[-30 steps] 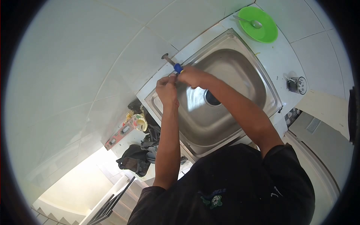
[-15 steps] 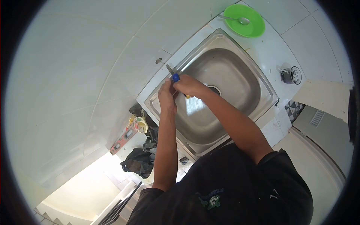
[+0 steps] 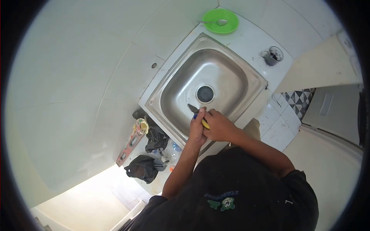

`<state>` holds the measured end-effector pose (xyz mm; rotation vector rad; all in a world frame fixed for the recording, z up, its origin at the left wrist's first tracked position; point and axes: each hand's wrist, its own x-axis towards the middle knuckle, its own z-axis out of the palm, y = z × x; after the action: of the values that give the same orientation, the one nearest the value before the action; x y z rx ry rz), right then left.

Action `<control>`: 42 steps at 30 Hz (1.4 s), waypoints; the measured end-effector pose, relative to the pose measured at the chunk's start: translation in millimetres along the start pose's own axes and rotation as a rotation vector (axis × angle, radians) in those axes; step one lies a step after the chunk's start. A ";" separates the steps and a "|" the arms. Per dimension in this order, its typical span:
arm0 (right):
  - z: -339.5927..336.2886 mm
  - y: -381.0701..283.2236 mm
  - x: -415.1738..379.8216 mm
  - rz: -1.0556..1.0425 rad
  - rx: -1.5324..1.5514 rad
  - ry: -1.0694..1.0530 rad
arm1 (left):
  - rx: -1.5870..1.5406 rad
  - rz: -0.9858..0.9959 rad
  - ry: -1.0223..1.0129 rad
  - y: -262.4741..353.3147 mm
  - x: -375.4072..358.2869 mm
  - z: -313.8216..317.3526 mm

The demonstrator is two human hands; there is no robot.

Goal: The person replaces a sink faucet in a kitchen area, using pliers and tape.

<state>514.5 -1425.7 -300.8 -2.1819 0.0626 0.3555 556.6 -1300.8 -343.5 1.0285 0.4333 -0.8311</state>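
A pair of pliers (image 3: 192,109) with metal jaws and blue and yellow handles is held over the near part of the steel sink (image 3: 235,65). My right hand (image 3: 220,126) is wrapped round the handles. Pressed against it, my left hand (image 3: 197,129) has its thumb along the pliers and its fingers closed; part of its grip is hidden. The jaws point toward the wall side, over the basin. Beyond the hands lies the dark round drain (image 3: 205,94).
A green bowl (image 3: 227,27) holding a spoon (image 3: 221,22) and a glass mug (image 3: 273,56) with dark contents stand on the counter. Left of the sink are a red spirit level (image 3: 131,148), a roll of tape (image 3: 142,126) and black plastic bags (image 3: 143,168). A small hole (image 3: 154,65) shows in the tiled wall.
Both hands have drawn back with the pliers from the sink's wall-side edge to above its near part, closer to my body. The camera view has shifted, so the drain now shows fully.
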 end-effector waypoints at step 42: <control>-516.9 594.9 -460.9 0.798 0.076 1.038 | 1.991 0.225 -0.642 -336.6 162.9 443.0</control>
<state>89.3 -2231.9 -352.1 -1.9523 1.4939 -0.3837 372.3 -1842.5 -437.0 2.3413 -1.3854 -1.2205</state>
